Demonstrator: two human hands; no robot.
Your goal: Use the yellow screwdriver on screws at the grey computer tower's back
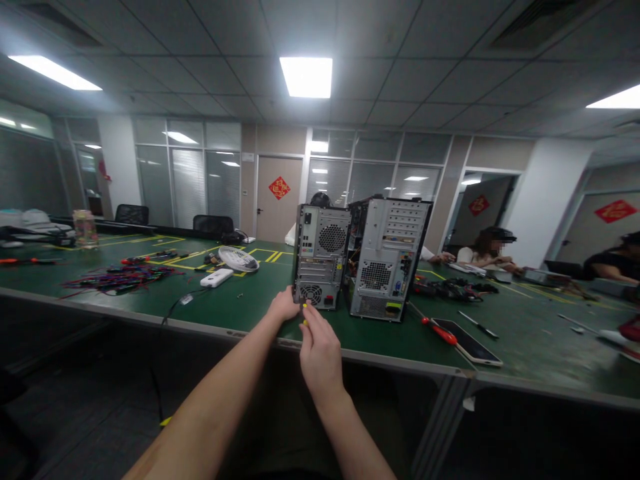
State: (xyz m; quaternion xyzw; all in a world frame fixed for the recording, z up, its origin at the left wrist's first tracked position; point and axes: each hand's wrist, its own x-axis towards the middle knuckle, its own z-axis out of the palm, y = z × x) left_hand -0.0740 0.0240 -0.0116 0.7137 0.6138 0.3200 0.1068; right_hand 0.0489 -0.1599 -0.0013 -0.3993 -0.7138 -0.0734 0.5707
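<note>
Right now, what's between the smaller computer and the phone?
Larger computer, then a red screwdriver, between smaller computer and phone, in the head view.

left grip (284, 305) at the base of the left computer tower (323, 257), right grip (321, 339) around a small black-and-yellow object (304, 307)

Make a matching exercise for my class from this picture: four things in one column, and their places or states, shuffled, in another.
Column one
1. Narrow grey metal computer tower
2. White rectangular plastic block
3. Red-handled metal screwdriver
4. Person's bare right hand

Column two
A. Lying beside the flat, dark-screened phone
B. Pinching a small dark-and-yellow item
C. Standing upright, with the person's bare left hand at its lower left corner
D. Lying between the thin multicoloured wires and the towers

Right pairs: 1-C, 2-D, 3-A, 4-B
</note>
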